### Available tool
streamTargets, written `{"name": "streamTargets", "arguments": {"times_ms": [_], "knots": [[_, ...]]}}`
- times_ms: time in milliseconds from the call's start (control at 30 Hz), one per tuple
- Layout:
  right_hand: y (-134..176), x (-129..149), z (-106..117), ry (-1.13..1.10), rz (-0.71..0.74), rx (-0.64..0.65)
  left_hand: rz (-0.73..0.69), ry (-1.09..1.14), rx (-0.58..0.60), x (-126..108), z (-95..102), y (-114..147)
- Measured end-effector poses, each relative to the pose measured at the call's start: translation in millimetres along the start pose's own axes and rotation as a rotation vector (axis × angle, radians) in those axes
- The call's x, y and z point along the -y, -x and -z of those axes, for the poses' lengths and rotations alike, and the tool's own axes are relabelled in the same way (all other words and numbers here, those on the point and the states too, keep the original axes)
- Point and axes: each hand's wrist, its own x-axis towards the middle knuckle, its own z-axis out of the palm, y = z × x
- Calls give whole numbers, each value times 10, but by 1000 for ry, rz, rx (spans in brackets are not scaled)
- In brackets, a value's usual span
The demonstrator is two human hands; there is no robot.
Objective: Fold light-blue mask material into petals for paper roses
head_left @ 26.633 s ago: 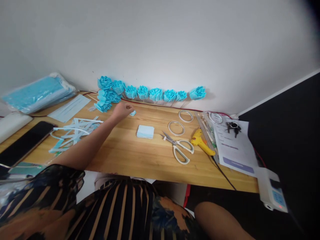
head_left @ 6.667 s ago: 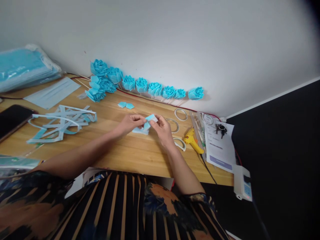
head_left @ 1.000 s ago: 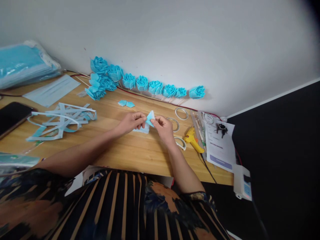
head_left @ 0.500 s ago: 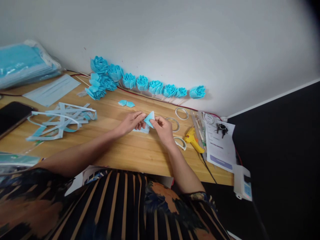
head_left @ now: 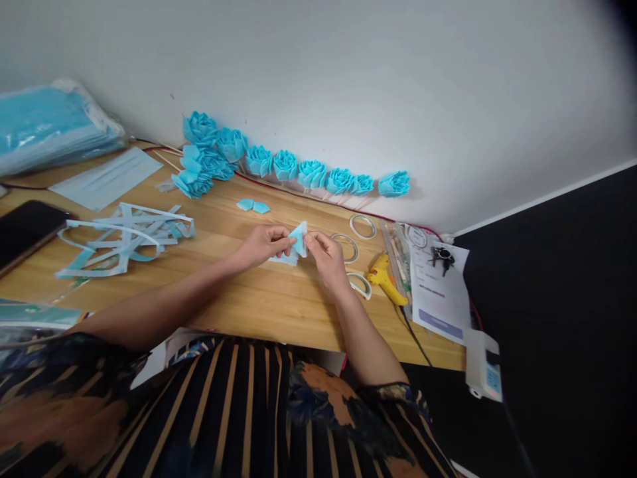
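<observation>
A small folded piece of blue and white mask fabric (head_left: 299,236) is pinched between both hands above the table. My left hand (head_left: 269,244) grips its left side, thumb on top. My right hand (head_left: 324,253) has its right edge between thumb and fingertips. Beneath the hands lies more pale blue fabric (head_left: 285,259), partly hidden. Two folded blue pieces (head_left: 253,206) rest side by side farther back. A row of blue fabric flowers (head_left: 311,174) on thin sticks leans along the wall.
To the left are cut mask strips (head_left: 124,242), a flat mask (head_left: 107,179), a phone (head_left: 30,232) and a bagged mask stack (head_left: 50,126). On the right are tape rolls (head_left: 363,226), a yellow glue gun (head_left: 385,279), and keys (head_left: 442,257) on a printed sheet (head_left: 432,302).
My left thumb has shifted onto the folded piece. The right thumb has moved from its face to its right edge, and the piece has turned slightly.
</observation>
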Motion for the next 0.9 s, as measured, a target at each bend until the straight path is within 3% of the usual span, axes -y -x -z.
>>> {"name": "streamTargets", "arguments": {"times_ms": [333,467,567,733,900], "knots": [[-2,-53,-47,-15,-19,-41,39,73,29,-15,-4,-5],[-35,-46,27,-6,11,-122,84,164,13,-37,30,-9],[-53,-55,83,95,128,-165,121,252,-23,-35,49,-13],[-38,-63,67,350,375,-60,150,362,-12,-18,53,-21],[-16,-66,27,363,396,-32,129,283,-12,-11,45,-13]]}}
